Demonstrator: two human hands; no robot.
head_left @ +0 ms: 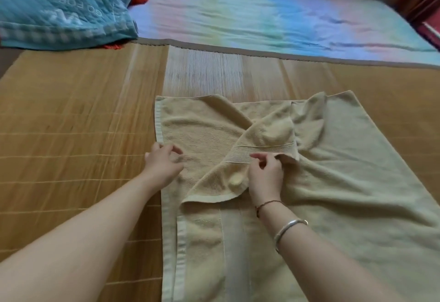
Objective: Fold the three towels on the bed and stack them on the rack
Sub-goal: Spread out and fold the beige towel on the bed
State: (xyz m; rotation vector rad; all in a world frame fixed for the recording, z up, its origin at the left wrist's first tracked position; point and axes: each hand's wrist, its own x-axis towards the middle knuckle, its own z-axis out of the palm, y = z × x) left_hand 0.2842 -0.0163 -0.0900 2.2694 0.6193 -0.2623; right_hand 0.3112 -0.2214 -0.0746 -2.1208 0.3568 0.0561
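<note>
Currently a pale yellow-green towel (345, 182) lies on the bamboo mat (71, 123) covering the near part of the bed, spread mostly flat, right side smooth, middle rumpled. One corner is folded over toward the centre, its ribbed band (264, 149) facing up.

Right hand (265, 175): thumb and fingers curled, pinching the folded-over corner edge just beside the ribbed band. Wrist carries a thin red cord bracelet (267, 204) and a silver bangle (288, 226) further up the forearm.

Left hand (163, 163): at the towel's left hemmed edge, fingers curled. It looks to be gripping the hem, but the contact point is small and slightly blurred; cannot say for certain.

Both forearms bare, reaching in from the bottom of the view.

Beyond the mat: a pastel rainbow-coloured sheet (262, 15) across the far part of the bed. Top left, a teal quilted blanket (62, 8) with white lettering, partly over the mat's edge; a bit of red fabric (139, 0) shows from under it.
</note>
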